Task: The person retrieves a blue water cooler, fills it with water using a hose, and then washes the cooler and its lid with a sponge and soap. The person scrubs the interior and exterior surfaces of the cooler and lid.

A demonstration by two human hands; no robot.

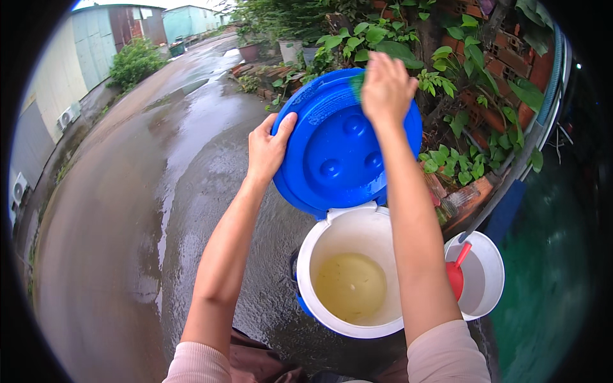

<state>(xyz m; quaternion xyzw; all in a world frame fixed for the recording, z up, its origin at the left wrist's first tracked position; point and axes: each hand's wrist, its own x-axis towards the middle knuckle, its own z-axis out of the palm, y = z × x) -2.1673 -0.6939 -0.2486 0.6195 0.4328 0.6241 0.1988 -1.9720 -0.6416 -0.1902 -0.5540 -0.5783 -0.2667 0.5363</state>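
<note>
A round blue lid (319, 150), wet and with three raised bumps, stands tipped up from the rim of a white-walled, blue-bodied tub (306, 268). My left hand (267, 148) grips the lid's left edge, thumb over the inner face. Slightly blurred, my right hand (387, 92) presses a green scouring pad (357, 84) against the lid's upper right; its palm covers most of the pad. Shallow yellowish, cloudy water (350, 284) lies in the tub beneath. The right forearm hides part of the tub's right side.
Right of the tub stands a white bucket (495, 274) holding a red dipper (455, 277). Leafy plants (456, 159) and brickwork (472, 195) border the far right. Wet pavement (211, 166) runs leftward to metal-walled sheds (70, 64).
</note>
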